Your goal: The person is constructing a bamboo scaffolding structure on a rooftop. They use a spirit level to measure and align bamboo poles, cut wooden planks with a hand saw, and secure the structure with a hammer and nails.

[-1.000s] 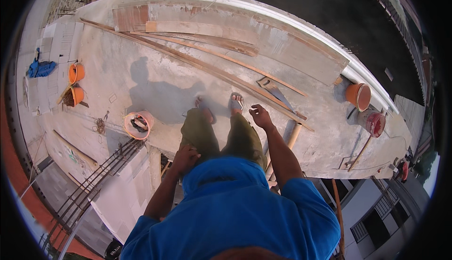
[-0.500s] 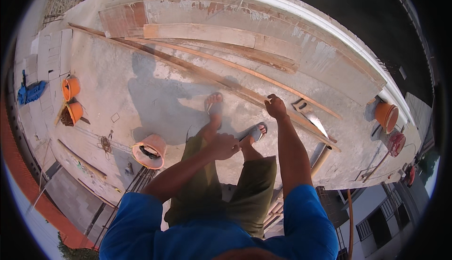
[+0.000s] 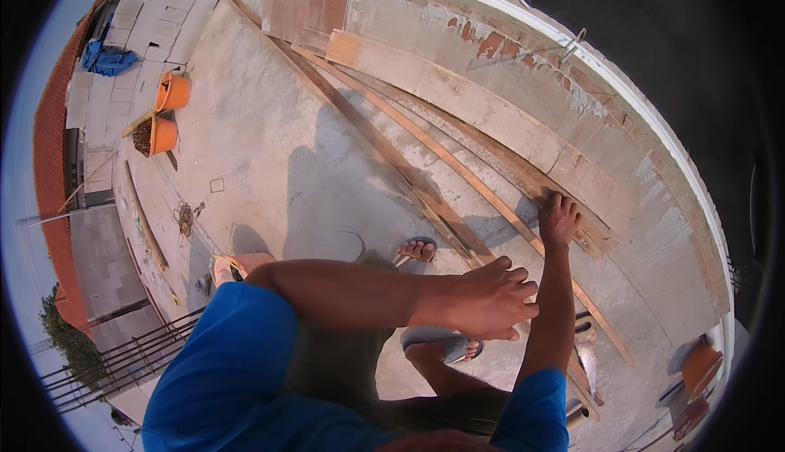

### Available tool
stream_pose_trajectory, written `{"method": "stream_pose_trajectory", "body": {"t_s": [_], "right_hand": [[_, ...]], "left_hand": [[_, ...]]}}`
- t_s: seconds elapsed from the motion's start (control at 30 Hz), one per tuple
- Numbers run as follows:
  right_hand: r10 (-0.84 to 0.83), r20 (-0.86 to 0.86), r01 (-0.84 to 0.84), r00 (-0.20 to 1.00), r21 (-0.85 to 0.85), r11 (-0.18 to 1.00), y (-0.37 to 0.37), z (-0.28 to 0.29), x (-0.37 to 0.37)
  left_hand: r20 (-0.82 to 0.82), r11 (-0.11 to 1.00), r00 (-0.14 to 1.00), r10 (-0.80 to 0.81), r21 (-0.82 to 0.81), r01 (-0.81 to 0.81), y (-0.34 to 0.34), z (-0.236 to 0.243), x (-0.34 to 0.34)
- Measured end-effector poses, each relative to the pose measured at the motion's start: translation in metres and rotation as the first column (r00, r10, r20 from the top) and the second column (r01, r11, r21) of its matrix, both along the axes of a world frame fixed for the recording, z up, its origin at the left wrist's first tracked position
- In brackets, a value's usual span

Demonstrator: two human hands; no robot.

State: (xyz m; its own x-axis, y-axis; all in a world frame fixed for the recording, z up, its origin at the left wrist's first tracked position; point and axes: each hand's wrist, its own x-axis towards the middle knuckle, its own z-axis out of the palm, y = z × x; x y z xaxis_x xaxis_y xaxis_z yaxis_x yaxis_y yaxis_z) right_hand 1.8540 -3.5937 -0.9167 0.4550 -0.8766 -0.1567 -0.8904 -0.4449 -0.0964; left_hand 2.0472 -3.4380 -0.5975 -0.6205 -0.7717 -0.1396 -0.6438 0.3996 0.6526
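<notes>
Your right hand [image 3: 559, 219] is down at the plank [image 3: 507, 166], its fingers bent over the wood near the end on your right; the knuckles cover the contact, so I can't tell whether it is gripping or merely resting there. Your left hand [image 3: 491, 301] hangs in the air in front of you, fingers loosely curled and slightly spread, with nothing visible in it, just beside your right forearm. The plank lies above the concrete floor [image 3: 253, 137], along the near edge of the paler board [image 3: 462, 98]. Nearer you runs the thin strip [image 3: 446, 157], slanting beneath your right arm, and then the dark beam [image 3: 365, 131], which passes below your left hand. The saw [image 3: 587, 352] lies beside your right forearm, which partly hides it. Over on your left stand two orange buckets [image 3: 166, 134], close together, with the blue cloth [image 3: 108, 58] beyond them; another bucket [image 3: 701, 368] sits at far right.
</notes>
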Motion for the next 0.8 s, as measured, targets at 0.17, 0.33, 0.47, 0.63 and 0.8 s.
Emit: {"method": "stream_pose_trajectory", "body": {"t_s": [0.17,0.33,0.47,0.63,0.8], "right_hand": [[0.270,-0.013,-0.270,0.963,-0.081,0.959,0.006,-0.014,-0.032],[0.319,0.081,-0.309,0.944,-0.112,0.944,0.017,0.022,-0.058],[0.226,0.114,-0.215,0.967,-0.104,0.971,0.031,0.030,-0.077],[0.143,0.138,-0.128,0.980,-0.116,0.985,0.059,0.008,-0.098],[0.177,0.025,-0.177,0.984,-0.012,0.984,0.071,0.000,-0.136]], "left_hand": [[0.061,0.992,0.997,-0.037,-0.122,0.044,-0.007,-0.022,-0.017],[0.060,0.965,0.964,-0.260,-0.023,0.262,-0.010,-0.024,-0.059],[0.106,0.914,0.908,-0.406,0.015,0.406,-0.007,-0.035,-0.101],[0.116,0.843,0.838,-0.533,-0.010,0.538,0.009,-0.052,-0.144],[0.127,0.810,0.805,-0.579,-0.024,0.586,0.011,-0.036,-0.155]]}}
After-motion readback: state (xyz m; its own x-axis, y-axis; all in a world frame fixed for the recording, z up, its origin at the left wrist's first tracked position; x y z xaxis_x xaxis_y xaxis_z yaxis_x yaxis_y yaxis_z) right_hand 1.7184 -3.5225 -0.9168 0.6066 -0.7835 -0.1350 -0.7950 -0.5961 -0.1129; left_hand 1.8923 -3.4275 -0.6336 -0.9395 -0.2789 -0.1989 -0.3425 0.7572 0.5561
